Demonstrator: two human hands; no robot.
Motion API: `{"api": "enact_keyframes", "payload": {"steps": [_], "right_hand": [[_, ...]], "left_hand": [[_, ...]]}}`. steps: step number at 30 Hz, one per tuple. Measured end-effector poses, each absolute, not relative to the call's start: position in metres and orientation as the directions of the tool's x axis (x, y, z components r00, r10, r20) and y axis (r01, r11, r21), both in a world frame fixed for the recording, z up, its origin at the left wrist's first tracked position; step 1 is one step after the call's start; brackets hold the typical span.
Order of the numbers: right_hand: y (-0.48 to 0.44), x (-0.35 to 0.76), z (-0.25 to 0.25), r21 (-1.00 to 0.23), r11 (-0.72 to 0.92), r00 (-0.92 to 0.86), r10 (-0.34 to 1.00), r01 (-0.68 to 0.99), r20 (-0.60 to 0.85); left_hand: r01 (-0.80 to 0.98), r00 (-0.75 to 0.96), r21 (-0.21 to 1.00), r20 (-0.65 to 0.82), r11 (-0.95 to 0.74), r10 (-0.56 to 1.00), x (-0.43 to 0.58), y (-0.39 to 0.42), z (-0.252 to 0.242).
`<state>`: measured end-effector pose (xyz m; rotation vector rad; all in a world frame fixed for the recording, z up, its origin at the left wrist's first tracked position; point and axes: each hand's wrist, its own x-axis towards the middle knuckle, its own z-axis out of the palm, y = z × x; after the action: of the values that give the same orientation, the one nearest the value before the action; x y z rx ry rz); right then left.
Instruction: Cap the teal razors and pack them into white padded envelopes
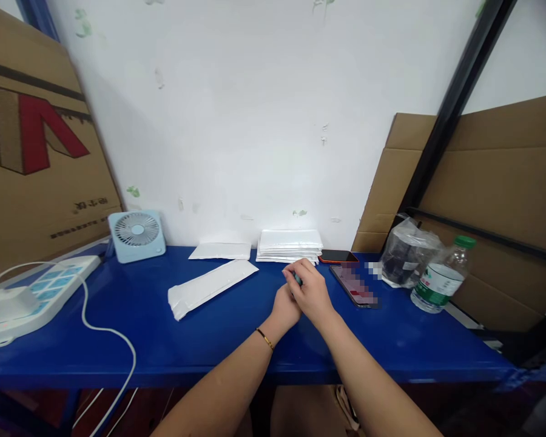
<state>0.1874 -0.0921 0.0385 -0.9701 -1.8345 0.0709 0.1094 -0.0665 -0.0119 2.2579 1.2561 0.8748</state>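
Note:
My two hands meet over the middle of the blue table (164, 340). My right hand (312, 291) lies over the left one, fingers curled round a small teal object (297, 279) that mostly hides between them. My left hand (286, 308), with a thin gold bracelet (264, 338) on the wrist, is tucked under the right and closed; its fingers are hidden. Just behind the hands lies a stack of white padded envelopes (290, 246). One long white envelope (212, 286) lies loose to the left, with another flat envelope (221, 250) behind it.
Two phones (355, 285) lie right of the hands. A plastic bag (409, 255) and a water bottle (439, 276) stand at the right. A small blue fan (136, 233) and a white power strip (36, 294) with a cable sit at the left. Cardboard sheets (31, 152) lean on both sides.

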Motion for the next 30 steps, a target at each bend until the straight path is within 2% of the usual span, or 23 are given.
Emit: {"api": "enact_keyframes", "payload": {"steps": [4, 7, 9, 12, 13, 15, 17, 19, 21, 23, 24, 26, 27, 28, 29, 30], "right_hand": [[-0.087, 0.200, 0.022, -0.571, 0.597, 0.033, 0.674, 0.564, 0.738], [-0.089, 0.221, 0.020, -0.693, 0.491, 0.107, 0.771, 0.528, 0.628], [-0.092, 0.240, 0.022, -0.746, 0.414, -0.010, 0.877, 0.521, 0.480], [-0.100, 0.260, 0.026, -0.836, 0.279, -0.349, 0.930, 0.473, 0.112], [-0.102, 0.262, 0.025, -0.891, 0.182, -0.461, 0.886, 0.417, -0.035], [-0.107, 0.261, 0.020, -0.952, -0.107, -0.674, 0.683, 0.286, -0.279], [-0.110, 0.255, 0.012, -0.905, -0.370, -0.811, 0.453, 0.207, -0.371], [-0.112, 0.248, 0.004, -0.861, -0.462, -0.840, 0.362, 0.215, -0.404], [-0.113, 0.244, 0.001, -0.880, -0.369, -0.775, 0.445, 0.298, -0.449], [-0.114, 0.242, 0.003, -0.861, -0.102, -0.631, 0.639, 0.498, -0.440], [-0.115, 0.241, 0.005, -0.782, 0.069, -0.538, 0.763, 0.619, -0.358], [-0.115, 0.239, 0.011, -0.472, 0.306, -0.382, 0.922, 0.827, -0.070], [-0.115, 0.238, 0.013, -0.327, 0.340, -0.337, 0.939, 0.882, 0.068], [-0.115, 0.237, 0.016, -0.253, 0.342, -0.311, 0.938, 0.905, 0.154], [-0.114, 0.238, 0.018, -0.268, 0.335, -0.306, 0.941, 0.903, 0.143], [-0.113, 0.239, 0.019, -0.367, 0.317, -0.327, 0.944, 0.875, 0.037]], "left_hand": [[0.634, 0.447, 0.561, 0.295, -0.531, 0.845, 0.109, -0.070, -0.022], [0.699, 0.462, 0.477, 0.268, -0.533, 0.845, 0.104, -0.071, -0.022], [0.748, 0.453, 0.399, 0.278, -0.531, 0.847, 0.097, -0.072, -0.017], [0.764, 0.511, 0.264, 0.310, -0.589, 0.801, 0.087, -0.076, -0.001], [0.741, 0.572, 0.181, 0.332, -0.646, 0.750, 0.084, -0.078, 0.005], [0.637, 0.728, -0.043, 0.363, -0.770, 0.582, 0.082, -0.083, 0.017], [0.501, 0.841, -0.226, 0.353, -0.835, 0.409, 0.082, -0.088, 0.024], [0.423, 0.886, -0.292, 0.330, -0.858, 0.325, 0.082, -0.094, 0.027], [0.434, 0.888, -0.301, 0.305, -0.849, 0.345, 0.084, -0.099, 0.027], [0.554, 0.829, -0.250, 0.253, -0.794, 0.498, 0.086, -0.102, 0.027], [0.634, 0.773, -0.211, 0.213, -0.744, 0.598, 0.086, -0.102, 0.027], [0.754, 0.657, -0.139, 0.127, -0.642, 0.743, 0.087, -0.101, 0.029], [0.781, 0.624, -0.118, 0.110, -0.613, 0.774, 0.087, -0.100, 0.030], [0.789, 0.614, -0.110, 0.117, -0.604, 0.781, 0.087, -0.099, 0.030], [0.780, 0.625, -0.113, 0.141, -0.615, 0.768, 0.086, -0.098, 0.030], [0.757, 0.653, -0.126, 0.174, -0.641, 0.737, 0.084, -0.098, 0.029]]}}
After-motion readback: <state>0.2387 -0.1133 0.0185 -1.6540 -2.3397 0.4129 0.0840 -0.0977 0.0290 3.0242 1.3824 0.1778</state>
